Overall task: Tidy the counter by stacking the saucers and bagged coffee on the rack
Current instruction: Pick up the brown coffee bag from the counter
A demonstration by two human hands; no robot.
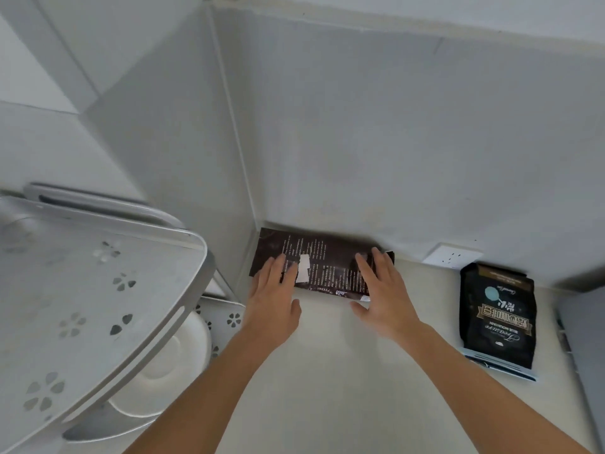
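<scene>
A dark brown coffee bag (327,262) with white print lies flat on the counter against the back wall. My left hand (273,299) rests with spread fingers on its left end. My right hand (381,290) lies with spread fingers on its right end. Neither hand has closed around the bag. A second, black coffee bag (497,317) lies flat at the right of the counter. White saucers (170,358) sit stacked on the lower shelf of the grey rack (98,290) at the left, partly hidden by the upper shelf.
The rack's upper shelf has flower-shaped cutouts and a raised rim. A white wall socket (453,255) sits low on the back wall. A grey edge (586,339) runs along the counter's far right. Walls close the corner behind the brown bag.
</scene>
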